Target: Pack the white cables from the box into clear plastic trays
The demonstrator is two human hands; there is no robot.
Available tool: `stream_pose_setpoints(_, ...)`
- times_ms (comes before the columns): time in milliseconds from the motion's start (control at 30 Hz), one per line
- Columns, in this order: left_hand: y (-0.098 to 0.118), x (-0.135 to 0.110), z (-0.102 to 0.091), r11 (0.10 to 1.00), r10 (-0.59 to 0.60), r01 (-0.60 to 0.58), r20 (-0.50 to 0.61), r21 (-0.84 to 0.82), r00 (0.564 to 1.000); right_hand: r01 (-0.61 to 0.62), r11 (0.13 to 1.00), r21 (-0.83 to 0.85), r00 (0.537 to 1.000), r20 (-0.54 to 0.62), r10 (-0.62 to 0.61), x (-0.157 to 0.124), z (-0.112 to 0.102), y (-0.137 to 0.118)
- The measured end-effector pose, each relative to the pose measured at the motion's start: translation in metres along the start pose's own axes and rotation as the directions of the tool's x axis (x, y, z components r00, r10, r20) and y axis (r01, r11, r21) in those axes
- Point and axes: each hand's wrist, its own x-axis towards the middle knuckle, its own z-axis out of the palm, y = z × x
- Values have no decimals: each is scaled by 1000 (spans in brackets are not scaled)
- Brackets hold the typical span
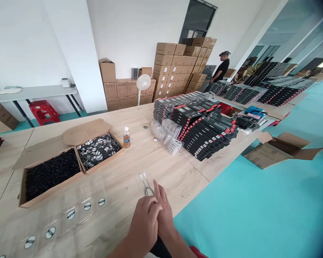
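My left hand point(144, 220) and my right hand point(162, 211) press together at the near edge of a light wood table point(172, 182), and no held object shows between them. The nearest thing is a small white-tipped cable point(145, 183), just beyond my fingertips. To the left, round labels point(71, 214) lie on a clear sheet. Farther off stand an open carton of small black pieces point(52, 173) and one of black-and-white patterned pieces point(98, 150). A capped plastic bottle point(126, 138) stands beyond them.
Clear plastic packs point(167, 132) and stacks of black-and-red boxes point(201, 129) fill the table's far end. A person in black point(220, 70) stands by stacked cartons point(172, 68). An open carton point(280, 150) lies on the teal floor point(247, 208), right of the table edge.
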Motion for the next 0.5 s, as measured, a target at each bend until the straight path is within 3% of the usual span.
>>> stream_pose_setpoints(133, 11, 38, 49, 959, 124, -152, 128, 238, 984, 2, 1000, -7, 1000, -9, -2, 38, -4, 48)
stream_pose_setpoints(233, 14, 68, 75, 961, 143, -178, 169, 212, 975, -119, 993, -13, 993, 1, 119, 64, -3, 80)
stream_pose_setpoints(333, 13, 89, 95, 995, 36, -49, 135, 92, 990, -185, 983, 18, 982, 49, 184, 90, -11, 106)
stream_pose_setpoints(400, 8, 95, 110, 993, -113, 115, 130, -8, 985, -214, 976, 31, 974, 87, 210, 116, -28, 123)
stream_pose_setpoints(500, -2, 91, 134, 898, -394, 415, 152, -146, 906, -234, 972, -1, 969, 76, 234, 171, -71, 147)
